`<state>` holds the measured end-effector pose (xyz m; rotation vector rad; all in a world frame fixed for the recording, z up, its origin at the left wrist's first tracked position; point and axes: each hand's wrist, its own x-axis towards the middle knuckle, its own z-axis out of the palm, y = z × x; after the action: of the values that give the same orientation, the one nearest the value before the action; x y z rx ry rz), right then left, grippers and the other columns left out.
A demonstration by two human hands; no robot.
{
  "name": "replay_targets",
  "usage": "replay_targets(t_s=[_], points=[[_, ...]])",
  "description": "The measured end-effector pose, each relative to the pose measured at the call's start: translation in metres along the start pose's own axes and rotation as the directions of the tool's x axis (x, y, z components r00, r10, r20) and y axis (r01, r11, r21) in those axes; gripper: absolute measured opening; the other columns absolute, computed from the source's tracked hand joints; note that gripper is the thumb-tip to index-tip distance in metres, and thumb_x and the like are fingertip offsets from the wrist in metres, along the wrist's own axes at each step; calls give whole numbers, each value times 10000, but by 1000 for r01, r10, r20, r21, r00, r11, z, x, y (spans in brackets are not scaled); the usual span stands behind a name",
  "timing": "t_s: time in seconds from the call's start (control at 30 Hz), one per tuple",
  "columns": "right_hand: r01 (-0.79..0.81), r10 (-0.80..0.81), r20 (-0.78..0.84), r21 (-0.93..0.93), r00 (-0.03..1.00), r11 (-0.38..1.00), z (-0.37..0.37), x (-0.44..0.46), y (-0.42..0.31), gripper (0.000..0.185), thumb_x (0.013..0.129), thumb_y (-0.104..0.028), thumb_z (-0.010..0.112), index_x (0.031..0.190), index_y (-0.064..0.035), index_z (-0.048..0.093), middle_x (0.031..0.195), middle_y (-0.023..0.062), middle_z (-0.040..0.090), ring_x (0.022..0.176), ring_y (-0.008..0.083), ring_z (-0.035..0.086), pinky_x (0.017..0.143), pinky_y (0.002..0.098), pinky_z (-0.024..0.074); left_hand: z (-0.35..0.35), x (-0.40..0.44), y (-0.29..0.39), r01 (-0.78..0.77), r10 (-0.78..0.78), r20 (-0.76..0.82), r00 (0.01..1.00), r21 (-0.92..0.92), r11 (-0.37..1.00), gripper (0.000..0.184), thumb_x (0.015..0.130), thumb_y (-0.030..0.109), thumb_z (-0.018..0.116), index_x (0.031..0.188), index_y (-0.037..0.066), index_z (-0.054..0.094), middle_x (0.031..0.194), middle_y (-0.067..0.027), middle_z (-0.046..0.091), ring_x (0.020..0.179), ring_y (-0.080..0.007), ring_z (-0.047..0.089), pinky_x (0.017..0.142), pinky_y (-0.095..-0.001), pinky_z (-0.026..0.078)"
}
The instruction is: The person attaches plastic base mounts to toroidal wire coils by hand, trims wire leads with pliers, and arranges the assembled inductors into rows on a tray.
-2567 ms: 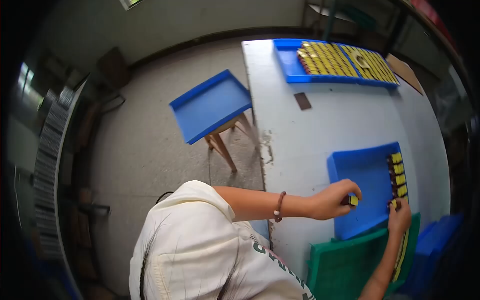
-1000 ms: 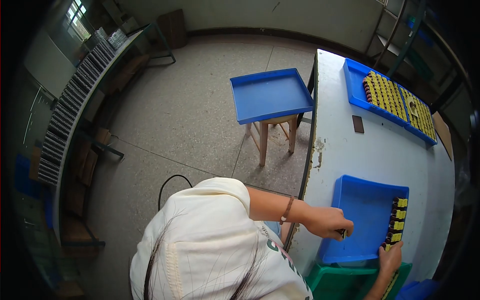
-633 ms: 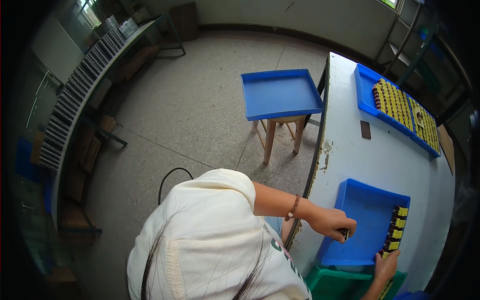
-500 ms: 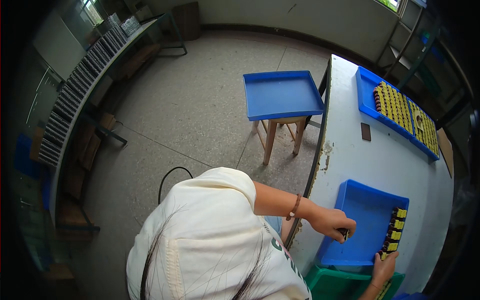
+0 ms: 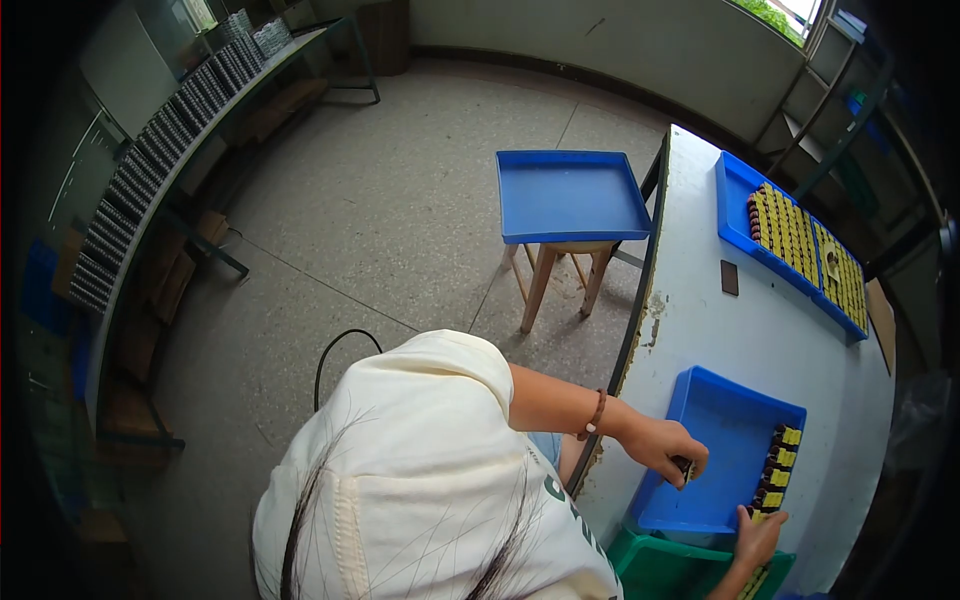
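Observation:
My left hand, with a brown beaded bracelet at the wrist, is over the left part of a blue tray. Its fingers are closed around a small dark part, mostly hidden by them. At the tray's right side stands a row of small dark-red parts with yellow tops. My right hand is at the near end of that row, its thumb and fingers around the last yellow-topped part. Under my right forearm is a green tray with more yellow-topped parts inside.
Further along the white table, blue trays hold many yellow-topped parts. A dark flat rectangle lies before them. Another blue tray rests on a wooden stool. Stacked dark parts line a bench at the left.
The view has shifted slightly, so the table and trays appear a little displaced. Both hands keep nearly the same places at the blue tray.

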<state>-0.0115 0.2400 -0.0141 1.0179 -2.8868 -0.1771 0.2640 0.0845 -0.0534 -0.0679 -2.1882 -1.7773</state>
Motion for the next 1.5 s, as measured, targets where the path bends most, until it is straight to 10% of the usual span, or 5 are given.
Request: replay_targets(t_s=[0.37,0.77,1.03,1.37,1.5], points=[[294,-123,-323,559,939,776,-33,-76,39,258,921,-227,534,757,-61,427,630,-9,331,530,113,256,491,272,277,-12,16,24,-177,178,-49,983,13,984,236,694,49,740,914,116,686,903,-12,610,699,-143,534,662,-262,457],[-229,324,110,906,939,356,-65,-230,49,173,824,-52,613,694,-30,502,560,-27,439,491,63,343,464,207,303,-11,163,-9,281,-249,-155,956,241,929,288,707,20,730,957,-5,588,924,-133,622,783,-213,631,753,-298,530],[-349,478,269,933,836,86,-47,-274,43,196,835,-62,613,681,-42,492,540,-36,434,468,50,333,441,190,275,55,191,-33,104,-96,-41,995,486,868,309,689,-15,730,972,3,609,903,-117,627,752,-186,647,665,-256,521],[-314,440,264,948,858,45,-38,-277,38,201,836,-68,614,680,-45,490,539,-41,432,468,51,317,438,193,268,79,193,-55,190,-103,-290,951,292,937,350,658,-21,747,940,40,549,865,-76,632,679,-163,651,627,-256,515],[-291,413,158,914,897,281,-29,-262,64,155,840,-63,605,720,-43,508,558,-22,460,468,55,381,442,193,314,73,194,-47,199,-109,-229,967,417,887,364,673,-33,739,943,55,511,840,-67,622,667,-158,638,627,-259,510]])
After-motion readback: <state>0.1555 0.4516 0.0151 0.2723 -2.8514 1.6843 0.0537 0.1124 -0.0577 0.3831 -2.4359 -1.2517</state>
